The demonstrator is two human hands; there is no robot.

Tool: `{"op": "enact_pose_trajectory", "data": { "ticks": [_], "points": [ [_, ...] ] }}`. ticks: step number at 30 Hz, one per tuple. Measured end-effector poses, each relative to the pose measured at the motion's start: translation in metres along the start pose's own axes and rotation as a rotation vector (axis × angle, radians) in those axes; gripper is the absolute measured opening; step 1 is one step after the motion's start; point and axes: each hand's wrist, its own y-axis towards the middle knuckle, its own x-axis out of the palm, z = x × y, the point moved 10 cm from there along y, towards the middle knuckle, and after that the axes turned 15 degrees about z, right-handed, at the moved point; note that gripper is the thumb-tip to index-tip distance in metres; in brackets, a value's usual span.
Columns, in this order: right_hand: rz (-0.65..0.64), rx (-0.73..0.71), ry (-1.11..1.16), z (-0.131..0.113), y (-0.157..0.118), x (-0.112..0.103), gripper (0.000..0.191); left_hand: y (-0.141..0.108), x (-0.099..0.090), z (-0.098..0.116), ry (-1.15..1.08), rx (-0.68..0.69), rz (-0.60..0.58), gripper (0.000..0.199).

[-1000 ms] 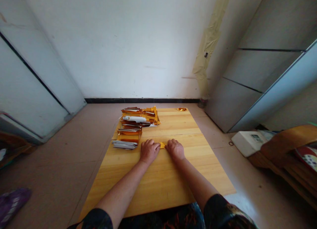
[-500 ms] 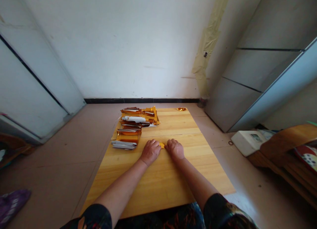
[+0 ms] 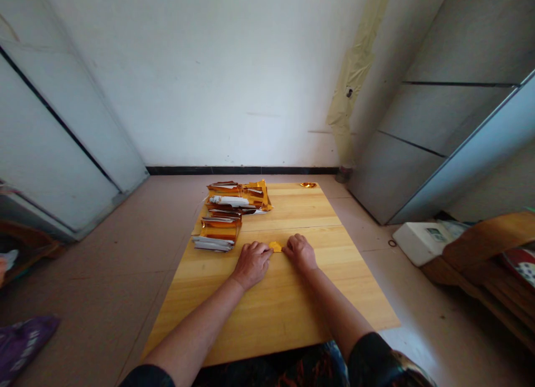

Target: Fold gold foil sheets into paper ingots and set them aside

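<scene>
A small yellow-gold piece of paper (image 3: 275,246) lies on the wooden table (image 3: 267,309) between my two hands. My left hand (image 3: 253,263) rests at its left edge, fingers bent and pressed together on it. At the right edge my right hand (image 3: 301,252) has its fingers curled, with the fingertips on the piece's corner. Stacks of folded gold and white paper (image 3: 219,228) stand at the table's left side, with more gold bundles (image 3: 256,194) behind them.
A shiny gold piece (image 3: 308,184) lies at the table's far right corner. Beyond the table is a white wall (image 3: 234,86). On the right are a grey cabinet (image 3: 401,147), a white box (image 3: 420,242) and wooden furniture (image 3: 476,253). A purple bag (image 3: 27,345) is on the floor at left.
Both hands have moved slightly apart, and more of the yellow-gold piece shows between them. The whole view has shifted a little.
</scene>
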Motion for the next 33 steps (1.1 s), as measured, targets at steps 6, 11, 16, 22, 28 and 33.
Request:
{"op": "enact_pose_trajectory", "data": {
  "ticks": [6, 11, 16, 22, 28, 33],
  "points": [
    [0.086, 0.046, 0.032, 0.006, -0.009, -0.01, 0.011, -0.004, -0.004, 0.003, 0.02, -0.036, -0.007, 0.034],
    [0.085, 0.162, 0.081, 0.021, -0.009, -0.007, 0.005, -0.004, -0.004, 0.003, 0.031, -0.042, -0.002, 0.035],
    [0.223, 0.226, 0.229, 0.023, 0.002, -0.018, 0.015, -0.003, -0.004, 0.006, 0.05, -0.046, 0.023, 0.033],
    [-0.03, 0.192, 0.351, -0.006, 0.009, 0.016, 0.016, -0.002, -0.003, 0.01, 0.053, -0.065, 0.031, 0.032],
    [-0.156, 0.153, 0.218, -0.01, 0.014, 0.029, 0.017, -0.005, -0.006, 0.001, -0.005, -0.052, 0.074, 0.025],
    [-0.183, 0.128, 0.228, -0.011, 0.014, 0.026, 0.017, -0.011, -0.006, -0.006, -0.063, 0.026, 0.066, 0.032]
  ]
}}
